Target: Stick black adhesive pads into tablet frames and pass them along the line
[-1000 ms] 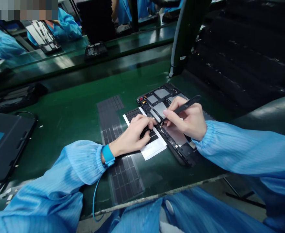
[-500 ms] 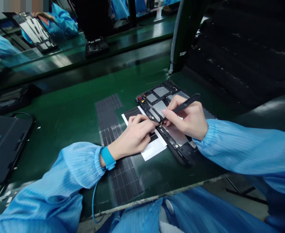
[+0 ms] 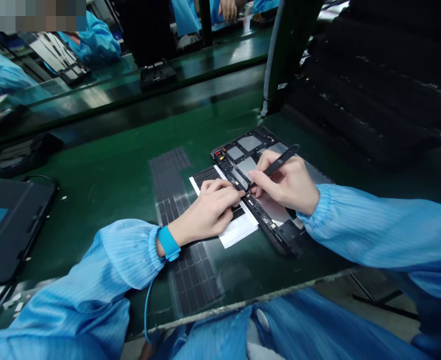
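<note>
My right hand grips black tweezers, their tips low at the inner edge of an open tablet housing with grey metal plates. My left hand lies on a sheet of black strips on white backing paper, its fingertips close to the tweezer tips and the housing's edge. Whatever lies right at the tips is hidden by my fingers. A blue wrist strap circles my left wrist, with a blue cord running down from it.
Dark grid sheets lie on the green mat under and beside my left hand. A dark tablet case sits at the left. Black stacked material fills the right. Beyond a dark post, blue-sleeved co-workers work at the far bench.
The tweezers' upper end has swung left and down. My left hand has shifted slightly right, and the whole view has moved a little.
</note>
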{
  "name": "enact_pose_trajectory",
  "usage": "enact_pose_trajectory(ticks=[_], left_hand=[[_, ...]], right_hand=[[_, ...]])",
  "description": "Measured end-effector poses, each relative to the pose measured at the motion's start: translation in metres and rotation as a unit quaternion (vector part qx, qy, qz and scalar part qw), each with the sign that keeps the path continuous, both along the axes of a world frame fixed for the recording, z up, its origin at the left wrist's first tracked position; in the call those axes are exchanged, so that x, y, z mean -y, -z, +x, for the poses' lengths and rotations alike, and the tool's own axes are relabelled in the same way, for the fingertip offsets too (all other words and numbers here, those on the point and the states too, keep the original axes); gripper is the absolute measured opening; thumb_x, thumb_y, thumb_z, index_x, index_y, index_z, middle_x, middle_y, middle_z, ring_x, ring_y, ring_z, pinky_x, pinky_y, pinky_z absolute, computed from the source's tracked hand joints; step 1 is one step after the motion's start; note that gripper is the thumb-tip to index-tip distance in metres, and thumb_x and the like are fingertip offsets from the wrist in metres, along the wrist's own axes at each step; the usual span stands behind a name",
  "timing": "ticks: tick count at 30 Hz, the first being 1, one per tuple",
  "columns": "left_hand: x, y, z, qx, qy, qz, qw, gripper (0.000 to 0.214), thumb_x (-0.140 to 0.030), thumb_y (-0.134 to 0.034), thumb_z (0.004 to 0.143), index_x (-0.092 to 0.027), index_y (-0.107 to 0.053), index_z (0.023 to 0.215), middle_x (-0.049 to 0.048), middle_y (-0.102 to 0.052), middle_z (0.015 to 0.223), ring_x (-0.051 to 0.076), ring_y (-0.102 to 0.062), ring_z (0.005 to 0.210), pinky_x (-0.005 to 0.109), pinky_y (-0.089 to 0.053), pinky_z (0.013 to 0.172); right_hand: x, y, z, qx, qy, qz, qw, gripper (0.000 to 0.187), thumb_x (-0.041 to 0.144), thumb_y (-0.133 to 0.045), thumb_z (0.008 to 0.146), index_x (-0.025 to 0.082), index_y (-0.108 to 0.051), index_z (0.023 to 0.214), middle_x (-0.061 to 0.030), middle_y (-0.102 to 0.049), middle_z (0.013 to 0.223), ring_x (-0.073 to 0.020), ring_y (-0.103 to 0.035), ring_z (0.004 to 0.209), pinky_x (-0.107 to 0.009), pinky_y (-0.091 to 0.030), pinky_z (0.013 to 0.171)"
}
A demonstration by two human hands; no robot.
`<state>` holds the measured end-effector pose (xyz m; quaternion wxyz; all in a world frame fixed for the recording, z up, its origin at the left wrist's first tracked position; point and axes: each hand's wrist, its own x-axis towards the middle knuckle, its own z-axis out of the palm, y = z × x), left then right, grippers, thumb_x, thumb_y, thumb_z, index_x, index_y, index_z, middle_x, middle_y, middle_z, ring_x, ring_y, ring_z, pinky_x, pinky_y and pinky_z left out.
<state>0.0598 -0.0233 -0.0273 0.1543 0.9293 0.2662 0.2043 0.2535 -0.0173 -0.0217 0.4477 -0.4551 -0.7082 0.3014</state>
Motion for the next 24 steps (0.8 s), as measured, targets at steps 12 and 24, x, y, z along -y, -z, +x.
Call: enact_pose_trajectory(ticks=[12,24], left_hand=[[0.0019,0.0002,-0.0008,0.025,-0.021,0.002,0.999,0.017,-0.003,-0.042,0.074,-0.018,-0.044,0.082,0.0049,-0.061,0.109,0.018,-0.047,0.101,0.035,-0.035,0.087],[0.003,0.0012,0.0022,0.01,-0.007,0.022,1.0,0.019,-0.004,-0.038,0.074,-0.018,-0.047,0.084,0.0036,-0.063,0.107,0.02,-0.045,0.103,0.037,-0.034,0.087]], right_hand=[[0.0035,-0.0053,-0.0007,-0.042,0.032,-0.011,0.999,0.027,0.023,-0.06,0.077,0.021,-0.04,0.06,0.0031,-0.055,0.049,-0.0125,-0.059,0.044,-0.023,-0.047,0.042],[-0.0059,-0.0095,0.007,-0.05,0.03,-0.017,0.998,0.023,0.032,-0.064,0.077,0.019,-0.048,0.067,0.0002,-0.06,0.057,-0.0159,-0.062,0.05,-0.026,-0.05,0.044]])
